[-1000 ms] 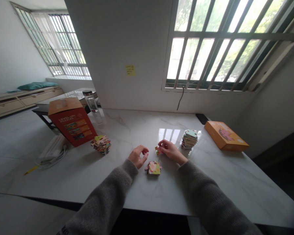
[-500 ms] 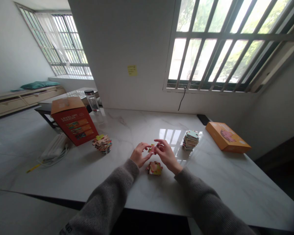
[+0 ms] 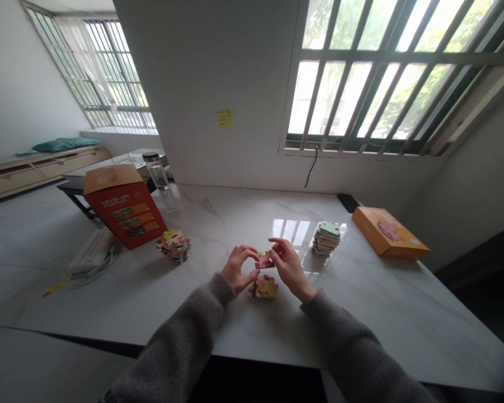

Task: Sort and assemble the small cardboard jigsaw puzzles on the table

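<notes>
Between my two hands is a pink jigsaw puzzle piece [image 3: 264,261] with some yellow at its top edge. My left hand [image 3: 237,267] curves round its left side, index finger above and thumb below. On the right side, the bent fingers and thumb of my right hand [image 3: 290,271] grip it, partly hiding that edge. Whether it is one piece or more I cannot tell. Just below my hands lies a low stack of puzzle pieces [image 3: 265,287], its top one yellow-green and pale pink.
A taller puzzle-piece stack [image 3: 175,246] stands left and another stack [image 3: 326,239] right on the marble-patterned table [image 3: 252,341]. Around them are a red puzzle box [image 3: 128,212], an orange box [image 3: 388,232], a glass bottle [image 3: 156,170], a black phone [image 3: 348,202] and a white cable [image 3: 94,260].
The pink puzzle piece has turned between my fingers and shows more of its face. My hands have spread slightly apart. The stacks and boxes stay where they were.
</notes>
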Tool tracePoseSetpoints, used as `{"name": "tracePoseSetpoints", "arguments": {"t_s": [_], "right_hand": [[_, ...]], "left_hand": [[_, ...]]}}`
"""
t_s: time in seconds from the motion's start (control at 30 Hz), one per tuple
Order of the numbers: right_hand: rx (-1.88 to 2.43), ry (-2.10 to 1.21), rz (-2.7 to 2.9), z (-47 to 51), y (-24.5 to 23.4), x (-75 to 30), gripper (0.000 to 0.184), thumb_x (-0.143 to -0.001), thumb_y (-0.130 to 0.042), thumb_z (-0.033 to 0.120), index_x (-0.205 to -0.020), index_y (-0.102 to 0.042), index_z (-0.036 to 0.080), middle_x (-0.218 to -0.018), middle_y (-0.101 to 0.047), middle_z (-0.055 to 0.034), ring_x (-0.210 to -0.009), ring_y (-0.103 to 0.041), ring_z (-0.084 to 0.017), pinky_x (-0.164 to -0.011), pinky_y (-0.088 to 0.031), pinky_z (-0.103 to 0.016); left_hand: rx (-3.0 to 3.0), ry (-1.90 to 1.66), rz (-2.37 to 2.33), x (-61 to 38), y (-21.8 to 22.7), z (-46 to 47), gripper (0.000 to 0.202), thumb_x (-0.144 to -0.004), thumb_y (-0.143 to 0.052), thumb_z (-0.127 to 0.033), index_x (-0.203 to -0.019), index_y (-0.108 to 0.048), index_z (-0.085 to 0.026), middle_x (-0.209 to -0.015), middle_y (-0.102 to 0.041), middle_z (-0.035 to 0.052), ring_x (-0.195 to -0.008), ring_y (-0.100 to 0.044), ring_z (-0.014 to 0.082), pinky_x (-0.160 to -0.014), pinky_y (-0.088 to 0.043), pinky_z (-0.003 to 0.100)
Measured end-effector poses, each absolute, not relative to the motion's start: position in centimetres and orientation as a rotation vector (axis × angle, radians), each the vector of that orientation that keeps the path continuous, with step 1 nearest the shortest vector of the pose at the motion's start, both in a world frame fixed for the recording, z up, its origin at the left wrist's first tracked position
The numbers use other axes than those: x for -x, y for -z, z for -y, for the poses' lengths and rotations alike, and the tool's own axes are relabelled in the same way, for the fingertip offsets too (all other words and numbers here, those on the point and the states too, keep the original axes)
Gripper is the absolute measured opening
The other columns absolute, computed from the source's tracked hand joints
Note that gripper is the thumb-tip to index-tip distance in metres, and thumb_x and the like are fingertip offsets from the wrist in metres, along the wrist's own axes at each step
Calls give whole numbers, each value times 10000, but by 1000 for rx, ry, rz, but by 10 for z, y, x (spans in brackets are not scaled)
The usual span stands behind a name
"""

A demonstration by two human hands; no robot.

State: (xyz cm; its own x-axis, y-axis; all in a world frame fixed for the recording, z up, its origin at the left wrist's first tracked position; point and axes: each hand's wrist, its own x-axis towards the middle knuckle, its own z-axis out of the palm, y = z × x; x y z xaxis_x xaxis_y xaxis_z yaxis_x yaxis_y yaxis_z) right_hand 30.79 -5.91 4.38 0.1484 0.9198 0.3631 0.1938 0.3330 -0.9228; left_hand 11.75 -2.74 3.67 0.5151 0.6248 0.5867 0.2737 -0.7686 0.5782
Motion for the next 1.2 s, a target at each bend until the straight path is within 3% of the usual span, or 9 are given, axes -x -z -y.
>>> {"name": "tracePoseSetpoints", "arguments": {"t_s": [0.17, 0.37, 0.6, 0.7, 0.8, 1.2], "right_hand": [[1190, -675, 1338, 58, -42, -331, 291, -902, -542, 333, -1157, -609, 210, -875, -587, -36, -777, -577, -174, -715, -508, -321], [1224, -650, 1477, 63, -37, -336, 276, -917, -519, 329, -1145, -607, 200, -817, -598, -9, -762, -581, -159, -732, -494, -307], [1436, -577, 1946, 82, -37, -335, 335, -887, -624, 366, -1177, -629, 198, -962, -607, -67, -922, -574, -213, -846, -477, -369], [1567, -516, 2086, 92, -39, -334, 336, -843, -693, 446, -1082, -686, 210, -1004, -583, -86, -994, -543, -251, -911, -450, -413], [1591, -563, 2129, 97, -42, -331, 330, -824, -727, 435, -1067, -691, 215, -1027, -574, -84, -1009, -532, -248, -932, -441, -404], [1467, -820, 2085, 104, -47, -328, 361, -764, -771, 337, -1024, -572, 184, -949, -569, -40, -882, -518, -198, -775, -453, -321]], "left_hand": [[-2409, -869, -632, -111, -35, 43, 179, -749, -661, -206, -911, -585, -221, -1125, -617, 61, -1035, -541, 248, -1011, -386, 444], [-2476, -692, -693, -108, -27, 50, 195, -713, -669, -206, -888, -583, -214, -1089, -598, 55, -1029, -522, 249, -951, -390, 416], [-2403, -815, -864, -108, -16, 43, 316, -798, -635, -382, -1039, -555, -194, -1057, -609, 80, -1006, -542, 255, -915, -408, 406], [-2460, -673, -1027, -110, -15, 42, 436, -789, -671, -486, -1098, -579, -193, -1041, -630, 80, -993, -547, 274, -880, -393, 419], [-2518, -538, -1047, -111, -16, 43, 431, -787, -679, -541, -1061, -628, -212, -1049, -636, 71, -1020, -535, 281, -878, -373, 419], [-2550, -498, -978, -110, -13, 45, 488, -677, -774, -556, -999, -650, -211, -998, -632, 61, -999, -539, 285, -870, -389, 420]]}}
